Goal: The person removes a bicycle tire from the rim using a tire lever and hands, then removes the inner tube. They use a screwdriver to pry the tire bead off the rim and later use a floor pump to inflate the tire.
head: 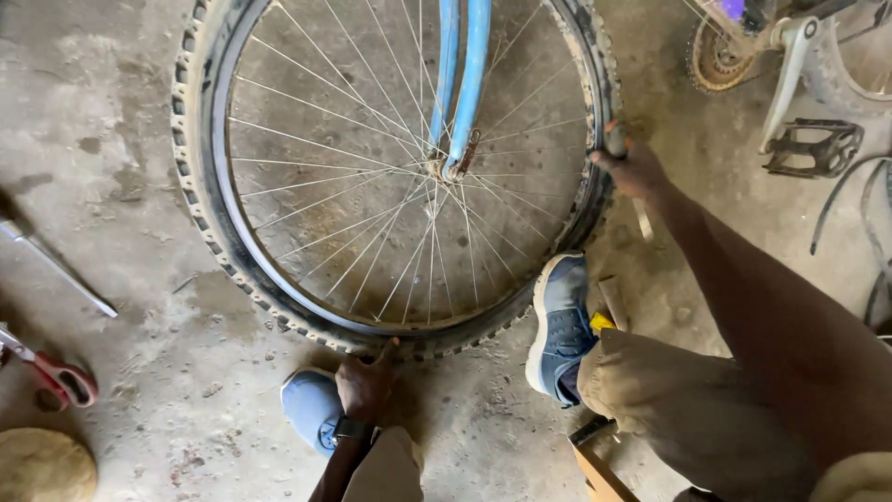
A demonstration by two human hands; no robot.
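I look down at a bicycle wheel with a knobby black tyre and silver spokes, held in a blue fork above a dusty concrete floor. My left hand is at the wheel's six o'clock, fingers pressed together and pushing against the tyre's lower edge; a dark watch sits on that wrist. My right hand is at the wheel's three o'clock, closed around a tool with a dark grip that is wedged at the rim; its blade is hidden. My blue shoes stand just below the tyre, one near each hand. At the floor's nine o'clock lie a metal rod and red-handled pliers. At two o'clock, another bicycle's black pedal shows.
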